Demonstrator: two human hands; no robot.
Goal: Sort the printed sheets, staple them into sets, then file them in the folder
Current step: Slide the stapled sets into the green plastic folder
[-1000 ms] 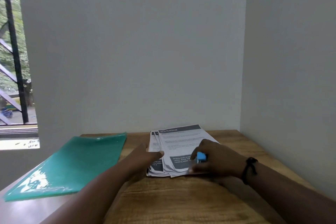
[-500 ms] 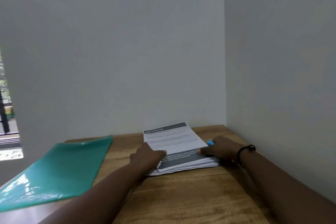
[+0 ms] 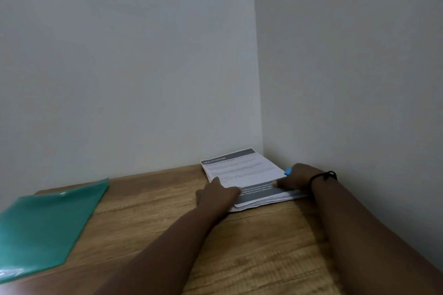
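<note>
A person steadies a stack of printed sheets (image 3: 242,175) at about one o'clock on a wooden counter (image 3: 239,246), pushed close to the corner where two pale walls meet. The left hand (image 3: 215,195) rests on the stack's near left edge, thumb laid across the top page and seemingly pinching a few leaves, probably to stop the pile sliding while it is squared up or thumbed through. The right hand (image 3: 298,176), at two o'clock with a dark band on its wrist, curls around a small blue object (image 3: 288,171), very likely the stapler, with its thumb pressed on the dark printed strip at the foot of the top page. Keeping the tool in hand suggests stapling is close, though sorting looks barely begun: the sheets lie in one slightly fanned pile. The green folder (image 3: 45,225) lies flat and closed at nine o'clock, well apart from the paper. Nothing can be seen inside it, so filing appears not yet started.
</note>
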